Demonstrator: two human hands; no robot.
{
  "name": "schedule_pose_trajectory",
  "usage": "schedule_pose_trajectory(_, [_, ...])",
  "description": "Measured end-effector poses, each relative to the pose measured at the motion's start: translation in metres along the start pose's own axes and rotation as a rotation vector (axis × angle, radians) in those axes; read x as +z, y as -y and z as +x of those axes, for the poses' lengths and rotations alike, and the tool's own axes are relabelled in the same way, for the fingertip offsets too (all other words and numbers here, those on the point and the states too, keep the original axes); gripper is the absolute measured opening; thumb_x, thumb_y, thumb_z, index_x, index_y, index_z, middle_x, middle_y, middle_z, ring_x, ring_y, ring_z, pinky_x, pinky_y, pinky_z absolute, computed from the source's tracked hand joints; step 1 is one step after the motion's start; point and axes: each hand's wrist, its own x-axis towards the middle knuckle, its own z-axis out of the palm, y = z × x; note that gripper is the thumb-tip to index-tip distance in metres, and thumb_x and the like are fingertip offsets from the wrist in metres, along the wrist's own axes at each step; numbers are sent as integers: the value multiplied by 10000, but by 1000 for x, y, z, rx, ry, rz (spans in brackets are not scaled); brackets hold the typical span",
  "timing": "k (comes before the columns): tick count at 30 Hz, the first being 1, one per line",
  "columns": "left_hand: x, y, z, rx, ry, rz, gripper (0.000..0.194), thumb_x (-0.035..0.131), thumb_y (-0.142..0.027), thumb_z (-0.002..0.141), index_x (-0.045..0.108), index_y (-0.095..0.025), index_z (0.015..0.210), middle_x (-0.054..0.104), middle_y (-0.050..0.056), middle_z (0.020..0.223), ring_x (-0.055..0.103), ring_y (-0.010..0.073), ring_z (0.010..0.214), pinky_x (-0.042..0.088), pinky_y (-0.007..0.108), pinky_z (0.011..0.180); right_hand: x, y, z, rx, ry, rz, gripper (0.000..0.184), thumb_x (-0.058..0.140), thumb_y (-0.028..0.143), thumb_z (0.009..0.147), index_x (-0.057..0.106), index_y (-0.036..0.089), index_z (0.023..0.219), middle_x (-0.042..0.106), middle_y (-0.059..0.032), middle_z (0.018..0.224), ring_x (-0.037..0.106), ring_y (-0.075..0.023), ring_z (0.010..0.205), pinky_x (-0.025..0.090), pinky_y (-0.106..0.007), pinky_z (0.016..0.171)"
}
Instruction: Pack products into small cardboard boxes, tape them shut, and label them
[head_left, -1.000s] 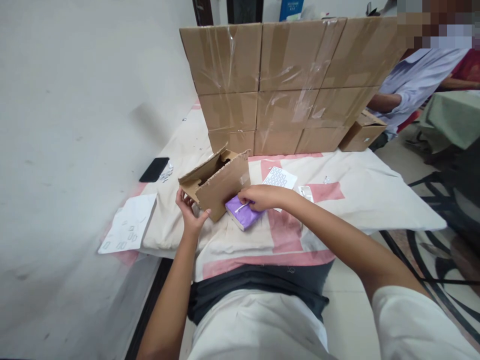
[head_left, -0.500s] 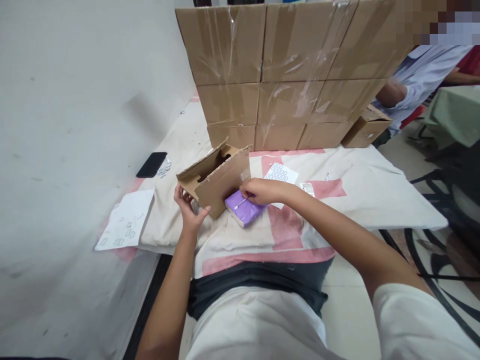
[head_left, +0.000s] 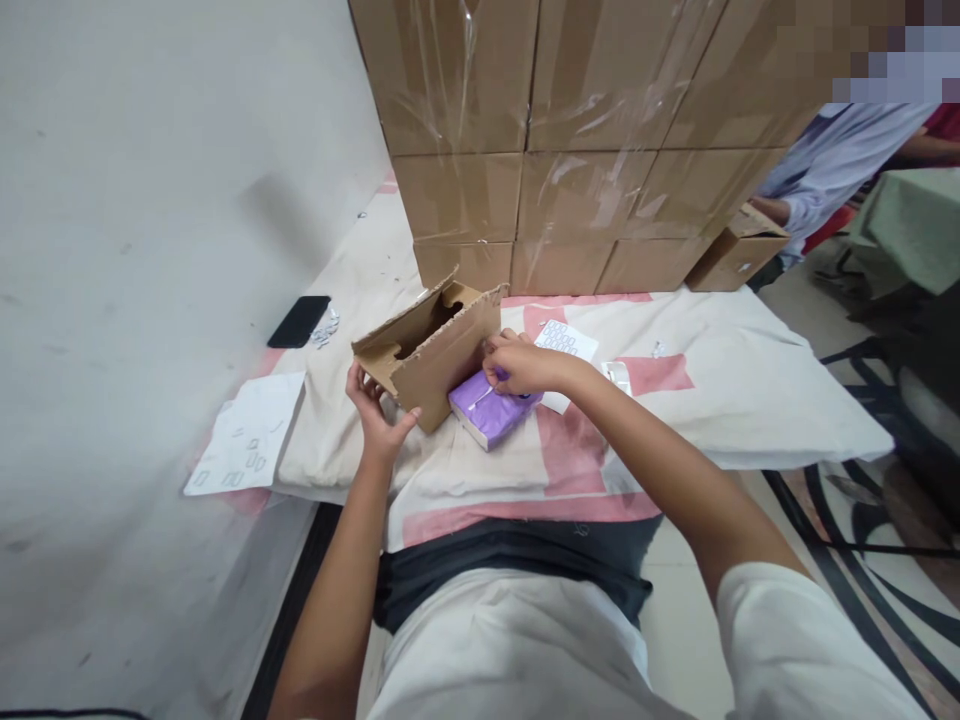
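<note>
A small cardboard box stands at an angle on the bed-like surface, its top open and its rim rough. My left hand grips its near left end, thumb on the front side and fingers round the end. Against the box's front lies a purple soft packet with a pale side and a white mark on top. My right hand is over the packet's far edge, close to the box's right end. Its fingers are bent together, and what they pinch, if anything, is hidden.
Taped cardboard cartons are stacked behind. Sheets with small printed boxes and a tape roll lie right; a black phone-like slab and paper sheets lie left by the wall. A person's hand touches another box.
My right hand has shifted slightly off the packet toward the box's right end. My left hand keeps its hold. The person at right has lowered a hand onto the box there.
</note>
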Motion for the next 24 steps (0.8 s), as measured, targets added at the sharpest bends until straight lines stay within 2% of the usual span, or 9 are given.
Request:
schedule_pose_trajectory(3, [0, 0, 0, 4, 6, 17, 1236, 888, -680, 572, 211, -354, 1554, 269, 152, 1620, 478, 329, 1379, 482, 409, 1016, 2, 0, 3, 25, -40, 5, 57, 722, 144, 794, 681, 184, 800, 532, -120, 1230, 441, -348, 1232, 380, -466, 1015])
schedule_pose_trajectory(6, [0, 0, -1, 19, 8, 16, 1198, 885, -648, 605, 212, -369, 1555, 281, 142, 1618, 490, 314, 1367, 479, 403, 1017, 7, -6, 8, 8, -46, 123, 88, 716, 126, 785, 645, 179, 789, 498, -101, 1180, 515, -284, 1134, 452, -398, 950])
schedule_pose_trajectory(9, [0, 0, -1, 23, 7, 18, 1213, 901, -638, 584, 223, -377, 1556, 283, 132, 1617, 477, 317, 1378, 469, 407, 1032, 17, -17, 11, -69, -92, 284, 120, 729, 116, 770, 622, 169, 780, 477, -79, 1135, 567, -201, 1002, 489, -311, 900])
schedule_pose_trajectory(11, [0, 1, -1, 11, 7, 19, 1236, 911, -635, 562, 226, -375, 1557, 277, 131, 1619, 466, 323, 1387, 464, 417, 1040, 27, -25, 11, -77, -152, 347, 138, 748, 138, 760, 623, 170, 811, 493, -69, 1106, 570, -191, 979, 490, -307, 907])
schedule_pose_trajectory(14, [0, 1, -2, -14, 1, 5, 1237, 912, -622, 560, 226, -373, 1558, 278, 130, 1617, 470, 318, 1377, 468, 424, 1037, 45, -36, 7, 23, -265, 477, 256, 768, 210, 748, 627, 173, 958, 542, -58, 1084, 572, -197, 962, 488, -343, 925])
schedule_pose_trajectory(16, [0, 1, -3, -17, 1, -4, 1223, 908, -618, 570, 227, -380, 1558, 279, 126, 1620, 474, 310, 1370, 469, 419, 1031, 58, -41, 4, 76, -337, 619, 355, 770, 278, 747, 608, 178, 1046, 583, -56, 1107, 585, -208, 989, 484, -372, 959])
schedule_pose_trajectory(20, [1, 1, -3, -12, 7, 6, 1205, 905, -606, 587, 231, -379, 1560, 282, 126, 1622, 480, 307, 1367, 466, 419, 1035, 82, -47, 0, 89, -421, 886, 492, 747, 382, 755, 588, 189, 1179, 646, -68, 1187, 623, -243, 1066, 503, -417, 982])
schedule_pose_trajectory(22, [1, 1, -2, -9, 2, 10, 1208, 901, -615, 585, 228, -373, 1559, 295, 131, 1611, 497, 307, 1349, 477, 417, 1019, 90, -48, 0, 56, -456, 917, 553, 739, 390, 767, 592, 184, 1259, 649, -95, 1265, 631, -268, 1142, 497, -450, 1030])
schedule_pose_trajectory(24, [1, 2, -1, -5, -2, 10, 1212, 898, -630, 579, 228, -372, 1555, 304, 134, 1600, 512, 304, 1329, 486, 412, 1001, 94, -48, -1, -6, -496, 839, 558, 715, 382, 808, 610, 186, 1320, 611, -129, 1383, 596, -294, 1273, 447, -488, 1121])
